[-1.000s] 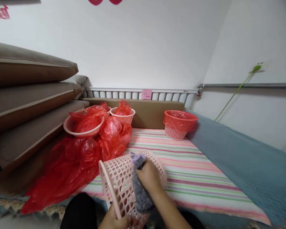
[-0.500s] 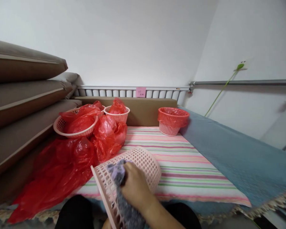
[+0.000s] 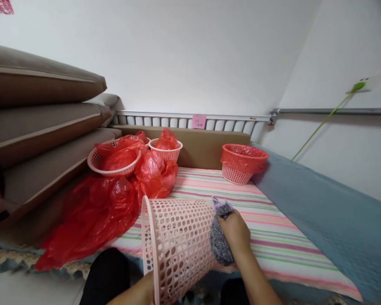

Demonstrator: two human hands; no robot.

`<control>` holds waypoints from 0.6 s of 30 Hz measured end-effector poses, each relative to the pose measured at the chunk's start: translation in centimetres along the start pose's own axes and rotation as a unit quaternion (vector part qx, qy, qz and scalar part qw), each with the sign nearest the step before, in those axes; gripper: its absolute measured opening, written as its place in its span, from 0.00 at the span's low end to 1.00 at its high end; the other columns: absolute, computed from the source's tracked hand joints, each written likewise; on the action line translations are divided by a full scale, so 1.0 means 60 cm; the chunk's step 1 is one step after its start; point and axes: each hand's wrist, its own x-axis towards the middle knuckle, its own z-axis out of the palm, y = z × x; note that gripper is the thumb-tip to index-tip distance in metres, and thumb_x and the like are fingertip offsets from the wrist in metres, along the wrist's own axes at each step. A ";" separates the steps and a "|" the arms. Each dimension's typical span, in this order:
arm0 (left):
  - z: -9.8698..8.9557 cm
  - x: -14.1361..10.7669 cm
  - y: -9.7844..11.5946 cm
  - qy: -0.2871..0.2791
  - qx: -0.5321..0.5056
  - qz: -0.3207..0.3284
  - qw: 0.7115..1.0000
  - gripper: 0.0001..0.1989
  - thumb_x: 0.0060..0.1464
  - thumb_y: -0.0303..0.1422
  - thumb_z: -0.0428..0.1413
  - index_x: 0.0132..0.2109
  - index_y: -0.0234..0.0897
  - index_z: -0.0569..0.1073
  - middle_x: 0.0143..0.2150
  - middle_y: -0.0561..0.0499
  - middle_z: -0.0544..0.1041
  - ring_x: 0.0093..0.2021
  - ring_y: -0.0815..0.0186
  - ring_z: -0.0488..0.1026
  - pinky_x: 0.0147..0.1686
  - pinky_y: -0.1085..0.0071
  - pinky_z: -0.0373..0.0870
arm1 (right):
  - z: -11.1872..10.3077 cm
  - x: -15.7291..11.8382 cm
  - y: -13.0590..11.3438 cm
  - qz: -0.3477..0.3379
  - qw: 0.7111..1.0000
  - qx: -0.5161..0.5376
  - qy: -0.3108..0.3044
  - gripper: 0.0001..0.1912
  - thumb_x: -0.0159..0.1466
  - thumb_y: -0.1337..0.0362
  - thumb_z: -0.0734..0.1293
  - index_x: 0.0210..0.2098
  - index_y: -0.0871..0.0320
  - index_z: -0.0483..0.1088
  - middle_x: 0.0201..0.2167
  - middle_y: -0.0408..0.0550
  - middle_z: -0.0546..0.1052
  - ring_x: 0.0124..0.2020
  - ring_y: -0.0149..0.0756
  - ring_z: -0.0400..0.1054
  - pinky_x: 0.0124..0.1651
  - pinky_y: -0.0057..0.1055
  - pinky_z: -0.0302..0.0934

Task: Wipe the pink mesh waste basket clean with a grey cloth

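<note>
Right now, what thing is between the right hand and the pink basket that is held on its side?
The grey cloth is there: the right hand grips it at the narrow end of the pink basket. The head view shows this.

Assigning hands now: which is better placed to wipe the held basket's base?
Likely right: the right hand holds the gray cloth by the base; the left hand reaches inside from the open rim.

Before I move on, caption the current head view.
Right hand holds a grey cloth against a pink perforated basket on its side, red plastic bags beyond.
</note>
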 end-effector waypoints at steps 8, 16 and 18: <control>0.004 0.012 0.008 0.051 -0.066 0.032 0.996 0.36 0.40 0.42 0.67 0.57 0.38 0.68 0.60 0.42 0.70 0.62 0.51 0.62 0.62 0.59 0.54 | 0.000 -0.021 -0.010 -0.011 0.999 0.039 0.011 0.13 0.60 0.60 0.60 0.40 0.61 0.69 0.41 0.55 0.75 0.43 0.44 0.70 0.38 0.32 0.59; -0.019 0.016 -0.060 0.134 -0.026 0.041 0.990 0.33 0.37 0.42 0.68 0.51 0.37 0.72 0.49 0.42 0.77 0.52 0.47 0.70 0.56 0.53 0.62 | -0.004 -0.169 -0.151 -0.211 0.927 0.310 -0.012 0.10 0.52 0.71 0.63 0.34 0.55 0.69 0.34 0.45 0.74 0.38 0.36 0.68 0.40 0.28 0.58; -0.039 0.013 -0.088 0.175 0.038 0.046 0.983 0.28 0.33 0.40 0.69 0.44 0.37 0.75 0.47 0.44 0.78 0.53 0.46 0.69 0.56 0.54 0.62 | -0.001 -0.206 -0.180 -0.302 0.897 0.323 -0.024 0.09 0.50 0.72 0.63 0.30 0.54 0.67 0.33 0.44 0.72 0.35 0.35 0.66 0.37 0.28 0.57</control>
